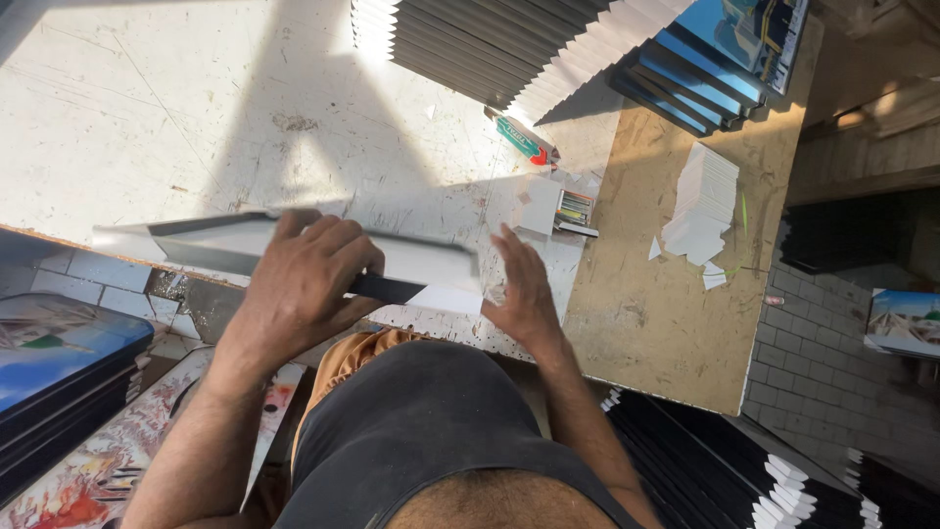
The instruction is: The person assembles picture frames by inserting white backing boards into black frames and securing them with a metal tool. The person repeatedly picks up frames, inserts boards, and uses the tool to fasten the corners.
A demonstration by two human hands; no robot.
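Your left hand (304, 279) has its fingers closed over the frame (284, 250) at the bench (147, 108) near edge; right hand (524, 289) is open, flat beside its end. Bare bench lies beyond.

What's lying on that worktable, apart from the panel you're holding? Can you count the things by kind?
Fanned rows of dark and white panels: 1
Stacks of blue picture panels: 1
Piles of small white cards: 1
Green and red tubes: 1
Small open boxes: 1
Total: 5

The left hand grips the long panel; the right hand lies flat beside its end.
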